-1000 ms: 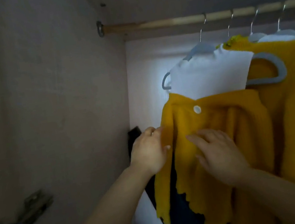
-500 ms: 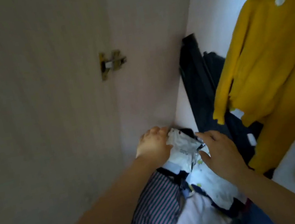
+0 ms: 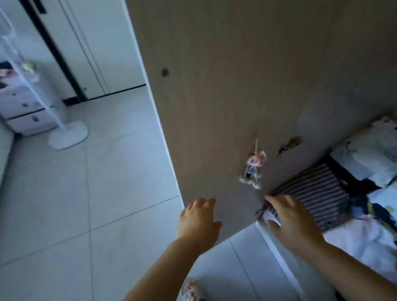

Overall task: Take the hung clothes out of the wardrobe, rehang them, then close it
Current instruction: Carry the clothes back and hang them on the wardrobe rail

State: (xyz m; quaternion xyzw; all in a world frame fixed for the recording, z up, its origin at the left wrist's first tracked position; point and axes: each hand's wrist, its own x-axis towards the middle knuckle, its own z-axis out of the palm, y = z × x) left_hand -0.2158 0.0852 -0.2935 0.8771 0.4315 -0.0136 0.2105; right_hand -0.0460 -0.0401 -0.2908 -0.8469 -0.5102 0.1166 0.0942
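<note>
Pale tiles, wardrobe door open

Head view. Grey tiled floor (image 3: 73, 224) left of the open wardrobe door (image 3: 230, 66); farther left of it, white fan base (image 3: 68, 135) and white drawer unit (image 3: 25, 111). Low on the door, small doll figure (image 3: 254, 167). Right of the door, on the wardrobe bottom, striped garment (image 3: 323, 195) among white patterned cloth (image 3: 389, 152).

In front of the door's lower edge, left hand (image 3: 199, 225): released, fingers loosely spread, gripping nothing; contact with the door not clear. Right of the door's foot, right hand (image 3: 292, 221): also released, fingers straight, lying on the striped garment's near corner.

Against half a second ago: swung left and down, so yellow hung clothes gone from sight; both hands off the crumpled white bundle, left one shifted out toward the door.
</note>
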